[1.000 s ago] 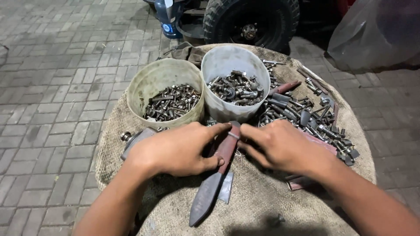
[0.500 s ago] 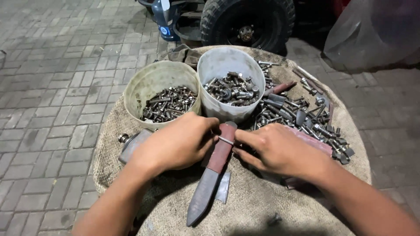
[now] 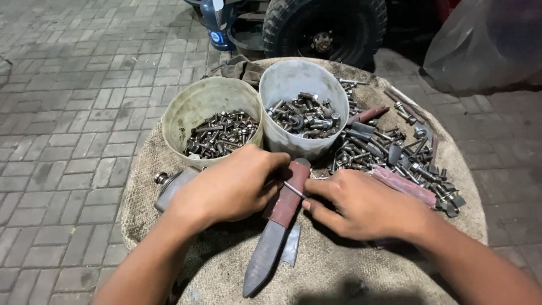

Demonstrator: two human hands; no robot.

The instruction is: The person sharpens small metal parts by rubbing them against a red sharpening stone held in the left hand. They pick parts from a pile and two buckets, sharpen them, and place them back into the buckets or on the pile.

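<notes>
My left hand [image 3: 228, 189] and my right hand [image 3: 364, 204] meet fingertip to fingertip over a long flat metal blade [image 3: 270, 245] with a rusty red upper part, which lies on the burlap sack [image 3: 333, 271]. Between the fingertips of both hands is a thin silver bolt [image 3: 295, 190], held across the blade. My left hand's fingers are curled over one end, and my right hand pinches the other. Just beyond the hands stand a yellowish bucket [image 3: 192, 104] and a white bucket [image 3: 293, 73], both holding several bolts and nuts.
A loose pile of bolts and metal parts [image 3: 395, 152] lies right of the white bucket. A grey cylindrical part [image 3: 169, 186] sits left of my left hand. Behind are a vehicle tyre [image 3: 327, 28], a blue bottle [image 3: 217, 22] and a plastic bag [image 3: 485, 45]. Paving bricks [image 3: 68, 113] surround the sack.
Both hands stayed over the blade and shifted a little. The thin silver bolt now shows between their fingertips.
</notes>
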